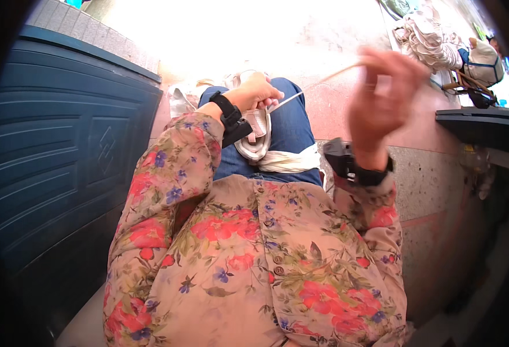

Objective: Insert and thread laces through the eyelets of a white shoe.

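A floral shirt (225, 260) with a buttoned front is nearest, filling the view around six o'clock. Beyond it, blue trousers (289, 124) cover the lap, and a pale shoe (253, 149) lies there just toward twelve o'clock from the centre. A white cloth strip (292, 160) sits at the shoe's four o'clock.

The left hand (254, 89) is at twelve o'clock, its fingers drawn narrow on the shoe's upper edge; whether they also pinch the lace, I cannot tell. That thin pale lace (286, 101) slants toward two o'clock up to the right hand (386, 98), which is raised and blurred, its fingertips apparently pinched on the lace. Each wrist wears a black band.

A dark blue panel (58, 115) stands around ten o'clock. Well past the right hand, a heap of pale cloth (430, 43) lies at two o'clock.
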Demonstrator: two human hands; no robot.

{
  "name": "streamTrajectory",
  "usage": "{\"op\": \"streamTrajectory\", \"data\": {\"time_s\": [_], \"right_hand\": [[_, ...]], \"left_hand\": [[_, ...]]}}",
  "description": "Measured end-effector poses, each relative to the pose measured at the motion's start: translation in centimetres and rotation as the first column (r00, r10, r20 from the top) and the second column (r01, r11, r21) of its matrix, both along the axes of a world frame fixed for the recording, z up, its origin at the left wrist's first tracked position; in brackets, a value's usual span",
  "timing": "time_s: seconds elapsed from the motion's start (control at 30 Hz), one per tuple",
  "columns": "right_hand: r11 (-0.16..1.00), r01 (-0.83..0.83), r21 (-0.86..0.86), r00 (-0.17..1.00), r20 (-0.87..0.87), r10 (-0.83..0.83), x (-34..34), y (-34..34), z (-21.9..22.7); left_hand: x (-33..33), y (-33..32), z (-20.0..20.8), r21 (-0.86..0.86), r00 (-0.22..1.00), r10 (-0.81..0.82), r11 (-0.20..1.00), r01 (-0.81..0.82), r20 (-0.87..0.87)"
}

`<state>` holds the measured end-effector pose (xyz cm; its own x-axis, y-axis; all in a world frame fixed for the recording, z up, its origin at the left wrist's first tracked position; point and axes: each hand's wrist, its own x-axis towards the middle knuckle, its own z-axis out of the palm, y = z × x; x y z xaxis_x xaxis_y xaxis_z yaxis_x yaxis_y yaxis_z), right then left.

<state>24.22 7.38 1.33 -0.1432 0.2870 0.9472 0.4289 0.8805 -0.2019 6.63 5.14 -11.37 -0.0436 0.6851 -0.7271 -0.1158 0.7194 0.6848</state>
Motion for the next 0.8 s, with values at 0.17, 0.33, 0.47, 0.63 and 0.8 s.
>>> {"op": "streamTrajectory", "data": {"time_s": [0.17, 0.33, 0.47, 0.63, 0.8], "right_hand": [[0.992, -0.003, -0.127, 0.912, -0.408, -0.049, 2.1, 0.1, 3.1], [0.78, -0.535, -0.325, 0.687, -0.704, 0.178, 2.9, 0.8, 2.8], [0.025, -0.886, -0.462, 0.462, -0.879, 0.119, 2.6, 1.1, -0.9], [-0.171, -0.363, -0.916, 0.818, -0.401, 0.412, -2.8, -3.2, -12.2], [0.319, 0.022, -0.947, 0.782, 0.216, 0.585, -6.2, -6.6, -16.3]], "left_hand": [[-0.2, -1.4, 0.3, 0.104, 0.812, -0.236, 0.935, 0.34, -0.534], [-4.0, -3.9, -0.1, 0.188, 0.795, -0.094, 0.949, 0.253, -0.599], [-5.8, -7.1, -0.9, 0.228, 0.762, -0.186, 0.887, 0.402, -0.62], [-5.5, -8.6, -4.2, 0.255, 0.404, -0.087, 0.651, 0.715, -0.911], [-4.2, -9.7, -3.2, 0.049, 0.144, -0.056, 0.771, 0.635, -0.988]]}}
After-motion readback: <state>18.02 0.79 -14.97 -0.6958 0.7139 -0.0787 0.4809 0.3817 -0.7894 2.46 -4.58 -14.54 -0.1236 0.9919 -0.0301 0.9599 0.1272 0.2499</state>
